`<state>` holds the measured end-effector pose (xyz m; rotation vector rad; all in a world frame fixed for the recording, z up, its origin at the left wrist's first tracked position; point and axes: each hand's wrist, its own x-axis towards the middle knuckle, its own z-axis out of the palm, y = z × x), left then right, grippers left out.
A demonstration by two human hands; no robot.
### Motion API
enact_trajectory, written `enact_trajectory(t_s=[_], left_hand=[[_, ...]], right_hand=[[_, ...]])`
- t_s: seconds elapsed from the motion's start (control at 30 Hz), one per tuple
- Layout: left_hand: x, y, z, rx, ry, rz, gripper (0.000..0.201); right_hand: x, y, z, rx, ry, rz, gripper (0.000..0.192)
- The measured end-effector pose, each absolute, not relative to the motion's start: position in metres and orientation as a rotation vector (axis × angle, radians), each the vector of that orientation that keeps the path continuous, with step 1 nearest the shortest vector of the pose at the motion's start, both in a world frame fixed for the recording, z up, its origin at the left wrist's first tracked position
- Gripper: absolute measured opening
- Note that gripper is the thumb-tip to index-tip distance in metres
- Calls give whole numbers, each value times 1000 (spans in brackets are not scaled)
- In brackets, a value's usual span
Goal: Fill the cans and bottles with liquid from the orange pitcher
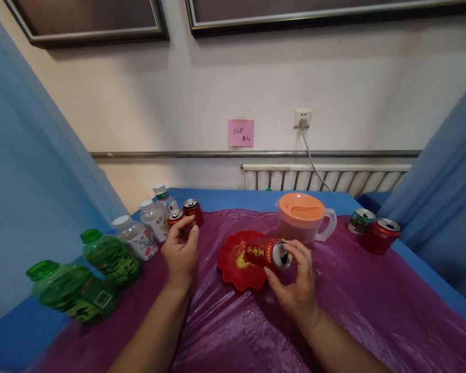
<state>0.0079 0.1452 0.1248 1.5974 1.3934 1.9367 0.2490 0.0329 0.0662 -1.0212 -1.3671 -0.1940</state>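
My right hand [297,285] grips a red drink can [264,253] with yellow lettering near its top, fingers and thumb around the rim. The can lies tilted over a red scalloped dish [233,274] with a yellow print, its opened top facing right. Whether it touches the dish I cannot tell. My left hand [181,254] is raised with thumb and forefinger apart, holding nothing. Just behind its fingers stand two red cans, one partly hidden [174,217] and one with a dark top band [194,211].
A clear jug with an orange lid [301,212] stands behind the dish. At right are a green can [361,221] and a red can [381,237]. Several clear bottles [137,238] and two green bottles [75,295] line the left. Purple plastic sheeting [233,336] covers the blue table.
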Motion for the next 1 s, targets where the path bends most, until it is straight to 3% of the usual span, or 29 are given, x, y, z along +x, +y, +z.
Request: enact_trajectory(t_s=[0.33, 0.77, 0.9, 1.0], left_hand=[[-2, 161, 131, 1295, 1327, 1670, 44], [-18, 159, 128, 1387, 1387, 1464, 49], [-1, 134, 144, 1677, 1246, 1157, 49], [20, 112, 149, 2140, 1018, 751, 68]], right_hand=[[252, 33, 58, -1015, -1396, -242, 62], [251, 27, 63, -1017, -1428, -213, 64], [250, 27, 62, -1015, -1489, -203, 68], [247, 27, 60, -1022, -1527, -172, 69]])
